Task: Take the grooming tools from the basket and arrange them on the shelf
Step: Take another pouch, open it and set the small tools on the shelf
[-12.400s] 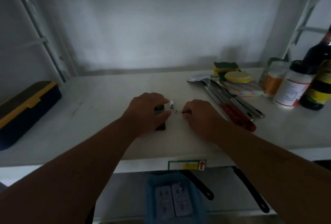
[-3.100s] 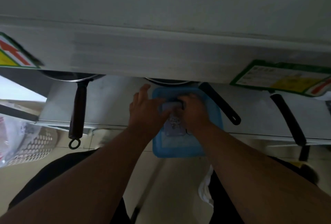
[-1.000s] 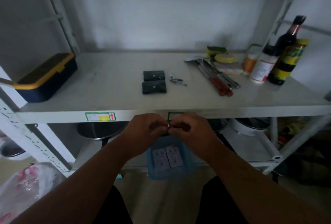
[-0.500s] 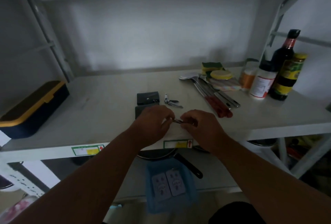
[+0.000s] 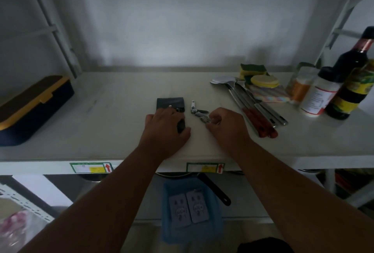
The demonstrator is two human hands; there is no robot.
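Observation:
On the white shelf (image 5: 113, 123), my left hand (image 5: 165, 129) rests on a dark pouch (image 5: 181, 125) and covers most of it. A second dark pouch (image 5: 170, 103) lies just behind it. My right hand (image 5: 224, 125) pinches a small metal nail clipper (image 5: 205, 119) on the shelf surface. Another small metal clipper (image 5: 194, 108) lies right behind it. Below the shelf stands the blue basket (image 5: 214, 228), with two pale flat packs (image 5: 189, 209) inside.
A navy and yellow box (image 5: 30, 107) sits at the shelf's left. Ladles and red-handled utensils (image 5: 253, 109), sponges (image 5: 259, 78), jars (image 5: 317, 95) and dark bottles (image 5: 352, 78) crowd the right. A pan handle (image 5: 214, 190) sticks out beside the basket.
Both hands rose from the basket and reached onto the shelf. The right hand brought a metal clipper down beside the earlier one; the left hand now rests on the near pouch.

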